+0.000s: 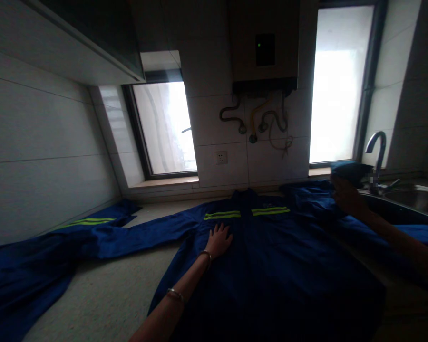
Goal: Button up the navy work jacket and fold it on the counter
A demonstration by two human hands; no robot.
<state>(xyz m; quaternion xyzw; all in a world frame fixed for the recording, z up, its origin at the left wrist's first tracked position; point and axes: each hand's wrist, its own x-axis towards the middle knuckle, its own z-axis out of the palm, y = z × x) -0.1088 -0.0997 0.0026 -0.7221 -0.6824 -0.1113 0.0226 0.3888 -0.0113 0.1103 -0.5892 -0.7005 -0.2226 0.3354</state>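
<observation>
Head view: a blue jacket lies spread over the surface, its collar towards the wall.
Left hand: my fingers lie spread and flat on the jacket's chest, just below a yellow-green stripe.
Right hand: raised near the tap, at a dark teal thing; it is too dim to tell whether those fingers grip it.
Outstretched sleeve: meets more blue cloth at left.

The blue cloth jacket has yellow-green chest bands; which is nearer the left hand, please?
The left band, just beyond the left hand; the right band lies farther.
</observation>
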